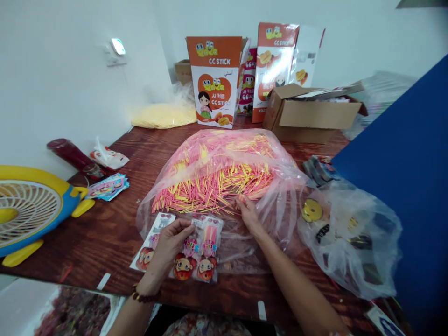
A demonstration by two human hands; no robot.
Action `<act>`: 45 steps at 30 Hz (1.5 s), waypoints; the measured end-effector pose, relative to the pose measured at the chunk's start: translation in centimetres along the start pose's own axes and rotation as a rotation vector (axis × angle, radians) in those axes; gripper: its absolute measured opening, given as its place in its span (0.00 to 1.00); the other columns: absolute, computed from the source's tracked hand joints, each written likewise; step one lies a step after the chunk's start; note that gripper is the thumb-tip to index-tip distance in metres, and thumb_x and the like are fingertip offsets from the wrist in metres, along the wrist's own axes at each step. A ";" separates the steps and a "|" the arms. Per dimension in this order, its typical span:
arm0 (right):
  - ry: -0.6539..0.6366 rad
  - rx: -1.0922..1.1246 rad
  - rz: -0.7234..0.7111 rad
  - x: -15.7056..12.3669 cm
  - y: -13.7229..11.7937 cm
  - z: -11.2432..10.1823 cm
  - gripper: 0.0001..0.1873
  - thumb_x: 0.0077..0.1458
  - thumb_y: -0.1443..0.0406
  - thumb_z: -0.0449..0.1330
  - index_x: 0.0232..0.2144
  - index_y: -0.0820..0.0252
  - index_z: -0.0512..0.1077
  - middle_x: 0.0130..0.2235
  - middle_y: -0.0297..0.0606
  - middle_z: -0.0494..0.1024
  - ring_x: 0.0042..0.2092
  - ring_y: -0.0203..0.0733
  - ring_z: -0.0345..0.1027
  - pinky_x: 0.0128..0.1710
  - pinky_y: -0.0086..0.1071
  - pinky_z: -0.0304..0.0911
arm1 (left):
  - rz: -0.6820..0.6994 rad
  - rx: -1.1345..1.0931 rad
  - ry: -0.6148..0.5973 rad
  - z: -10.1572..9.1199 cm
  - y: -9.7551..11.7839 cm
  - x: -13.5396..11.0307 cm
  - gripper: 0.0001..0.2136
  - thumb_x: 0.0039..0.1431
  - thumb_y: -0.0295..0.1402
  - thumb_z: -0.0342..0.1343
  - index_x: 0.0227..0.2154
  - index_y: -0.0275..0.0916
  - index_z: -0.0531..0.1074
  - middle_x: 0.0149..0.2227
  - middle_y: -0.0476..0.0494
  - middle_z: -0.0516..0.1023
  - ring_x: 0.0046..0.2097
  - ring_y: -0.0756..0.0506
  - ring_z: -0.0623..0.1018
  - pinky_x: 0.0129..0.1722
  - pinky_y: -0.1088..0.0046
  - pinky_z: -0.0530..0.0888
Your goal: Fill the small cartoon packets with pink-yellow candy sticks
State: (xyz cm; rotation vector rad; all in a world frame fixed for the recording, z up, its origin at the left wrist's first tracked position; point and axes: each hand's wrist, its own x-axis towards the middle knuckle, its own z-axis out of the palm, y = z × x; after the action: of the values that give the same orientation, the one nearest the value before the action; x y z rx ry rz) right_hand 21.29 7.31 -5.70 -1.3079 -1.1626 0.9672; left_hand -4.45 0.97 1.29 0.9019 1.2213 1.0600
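My left hand [174, 239] is closed with thumb and fingers pinched at the top of a clear printed packet [185, 266] that shows a red-haired cartoon figure. A second packet [207, 252] beside it has pink and yellow sticks inside. Under my left wrist lie more flat packets [157, 228], partly hidden. My right hand [248, 212] is at the near edge of a large heap of thin pink and yellow sticks [210, 182]. Its fingers are pinched together; what they hold is too small to make out. The heap lies in a big clear plastic bag [280, 210], opened toward me.
At the left stand a yellow and blue fan [31, 205], a dark red bottle [72, 156], tissues [114, 158] and printed packets [108, 186]. Behind the heap are CC Stick boxes [215, 79] and an open carton [311, 116]. A clear bag [353, 233] lies at right, beside a blue panel [402, 154].
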 end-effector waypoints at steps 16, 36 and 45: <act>-0.579 -0.519 -0.368 -3.0 -8.2 3.7 0.07 0.61 0.67 0.51 0.38 0.55 0.69 0.37 0.38 0.76 0.39 0.43 0.67 0.37 0.31 0.57 | 0.085 0.336 -0.172 1.0 1.2 1.3 0.13 0.47 0.42 0.64 0.22 0.36 0.76 0.22 0.50 0.72 0.25 0.51 0.66 0.27 0.75 0.62; -0.040 0.734 0.008 -4.5 -11.3 6.4 0.08 0.58 0.58 0.58 0.39 0.54 0.68 0.32 0.31 0.80 0.38 0.41 0.76 0.44 0.37 0.68 | 0.250 0.378 -0.319 1.8 0.4 0.6 0.13 0.62 0.40 0.56 0.29 0.37 0.76 0.29 0.47 0.78 0.32 0.48 0.74 0.35 0.75 0.69; -0.146 0.479 0.054 -5.8 -9.5 6.2 0.12 0.60 0.56 0.57 0.37 0.56 0.74 0.43 0.39 0.82 0.50 0.46 0.74 0.54 0.42 0.65 | 0.238 0.278 -0.294 1.9 0.4 0.9 0.11 0.59 0.39 0.59 0.30 0.36 0.78 0.27 0.48 0.77 0.30 0.50 0.72 0.33 0.75 0.69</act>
State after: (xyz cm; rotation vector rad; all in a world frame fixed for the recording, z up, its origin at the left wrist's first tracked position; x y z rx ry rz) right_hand 13.20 2.24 2.77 -0.8978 -0.9280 1.3041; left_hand -2.55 2.01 1.67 1.3945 1.0447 0.9137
